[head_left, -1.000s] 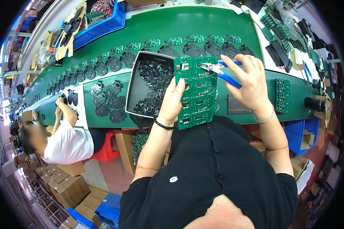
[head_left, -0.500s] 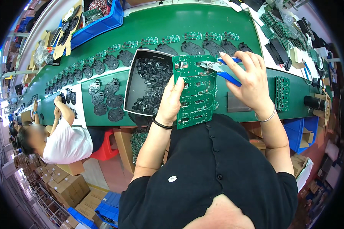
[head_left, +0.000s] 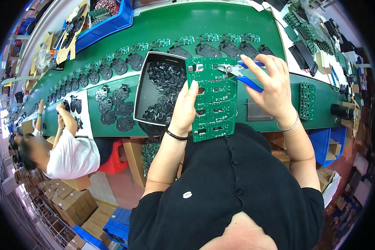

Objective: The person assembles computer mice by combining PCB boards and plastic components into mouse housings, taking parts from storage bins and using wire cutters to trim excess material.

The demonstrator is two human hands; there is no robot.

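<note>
A green circuit board panel [head_left: 214,98], divided into several sections with cut-outs, is held up in front of my chest. My left hand [head_left: 184,109] grips its left edge, thumb on the near face. In my right hand [head_left: 273,85] are blue-handled cutting pliers [head_left: 249,81], handles spread apart. Their metal jaws lie against the upper part of the panel; whether they touch a component there I cannot tell. Just left of the panel stands a black box [head_left: 139,93] with a pale rim, holding many small black plastic parts [head_left: 164,81].
Rows of black plastic shells [head_left: 208,50] and small green boards [head_left: 183,40] line the green table [head_left: 221,21]. A stack of panels [head_left: 307,101] lies at right, near a dark cylinder [head_left: 341,111]. A blue bin [head_left: 106,33] stands far left. A co-worker [head_left: 73,156] sits at left.
The panel has turned slightly and faces me more squarely. The pliers' jaws stay near its top, and both hands keep their hold.
</note>
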